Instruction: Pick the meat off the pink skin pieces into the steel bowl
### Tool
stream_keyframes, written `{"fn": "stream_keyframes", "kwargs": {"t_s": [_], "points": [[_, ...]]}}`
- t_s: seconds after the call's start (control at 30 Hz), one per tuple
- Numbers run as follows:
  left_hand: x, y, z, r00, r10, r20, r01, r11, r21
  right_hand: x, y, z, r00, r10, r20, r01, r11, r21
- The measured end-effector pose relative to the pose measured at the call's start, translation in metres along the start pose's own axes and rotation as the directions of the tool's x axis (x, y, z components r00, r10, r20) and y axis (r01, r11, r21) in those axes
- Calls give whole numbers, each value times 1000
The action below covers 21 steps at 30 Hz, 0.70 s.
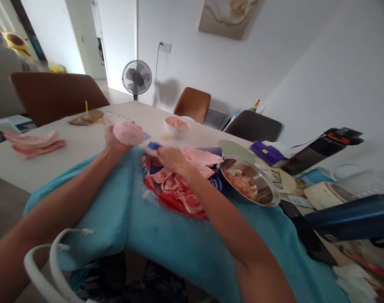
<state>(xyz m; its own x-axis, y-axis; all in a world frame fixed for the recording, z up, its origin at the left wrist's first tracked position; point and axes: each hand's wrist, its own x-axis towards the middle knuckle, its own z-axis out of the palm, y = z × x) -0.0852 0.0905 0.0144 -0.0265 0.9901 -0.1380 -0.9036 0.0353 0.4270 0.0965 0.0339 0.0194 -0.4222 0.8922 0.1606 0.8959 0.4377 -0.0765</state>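
My left hand [110, 142] is closed under a round pale-pink peeled fruit [129, 132], which looks like a pomelo, and holds it up over the table's near edge. To its right, my right hand [170, 158] grips a small blue object [154, 145]; motion blur hides its kind. Below my right forearm, pink-and-white peel pieces [179, 191] lie heaped on a red and blue plastic bag [166, 203]. Beside the heap a metal bowl [272, 190] holds pinkish fruit pulp. Farther back, a white bowl [173, 133] contains more pink pulp.
Large peel pieces [37, 143] lie at the table's left. A turquoise cloth [179, 240] covers the near edge. On the right are a dark blue bottle [353, 216], a black bottle [318, 151] and a purple box [267, 153]. A fan [137, 77] stands behind.
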Motion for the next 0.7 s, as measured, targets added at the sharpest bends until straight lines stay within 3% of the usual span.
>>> {"fn": "stream_keyframes", "kwargs": {"t_s": [0.07,0.13,0.23,0.37,0.47,0.53,0.63,0.7], "points": [[-5,-8,3,999,-33,-8,33,999,35,-3,-1,-2,999,-16,47,15,999,35],[-10,-12,6,999,-52,1,52,995,85,-10,1,-8,1000,2,15,-3,998,55],[-17,-11,11,998,-50,25,46,989,140,-28,9,-18,983,82,-164,-53,983,175],[-25,-4,18,995,-45,84,32,988,151,-66,23,-22,903,229,-363,-31,879,477],[-32,-11,25,987,-70,145,48,987,151,-95,28,-16,855,360,-374,-3,724,690],[-37,-25,31,982,-148,115,126,976,178,-109,27,-10,823,461,-331,-9,594,805],[-49,-58,38,943,-325,68,296,917,268,-121,23,-3,790,582,-193,-36,358,933],[-59,-81,42,903,-421,81,380,874,303,-125,20,-1,795,602,-80,-57,205,977]]}}
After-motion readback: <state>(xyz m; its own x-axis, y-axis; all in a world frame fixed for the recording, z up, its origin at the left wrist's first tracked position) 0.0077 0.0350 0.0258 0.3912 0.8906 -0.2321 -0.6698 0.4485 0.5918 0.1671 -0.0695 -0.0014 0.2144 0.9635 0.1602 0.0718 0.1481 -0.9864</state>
